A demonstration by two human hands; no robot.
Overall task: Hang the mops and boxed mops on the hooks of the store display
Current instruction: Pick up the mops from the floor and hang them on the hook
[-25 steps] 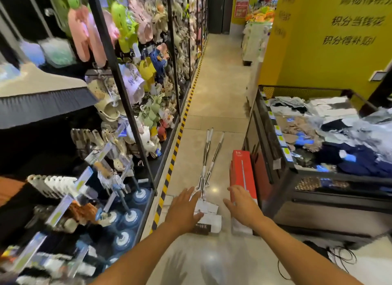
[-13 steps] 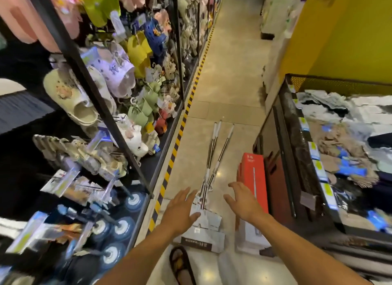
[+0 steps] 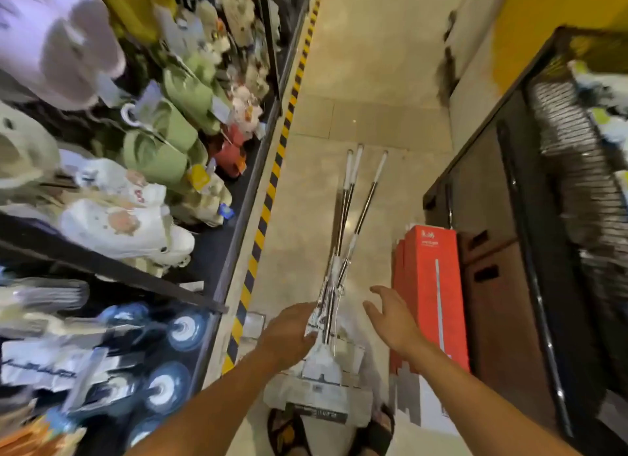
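On the floor, the mops (image 3: 343, 218) point away; the left hand (image 3: 289, 330) touches them, grip unclear, while the open right hand (image 3: 394, 319) waits beside.

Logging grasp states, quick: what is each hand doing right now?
Left hand: on the bundle of mops on the floor; whether it has closed cannot be told.
Right hand: open, fingers spread, holding nothing.

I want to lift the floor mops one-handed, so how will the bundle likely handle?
The mops have long thin metal poles, so they are probably stiff yet end-heavy near the wrapped heads. The three poles splay apart at the far end, so they may scissor or slip. The left hand is low on them; tipping seems likely.
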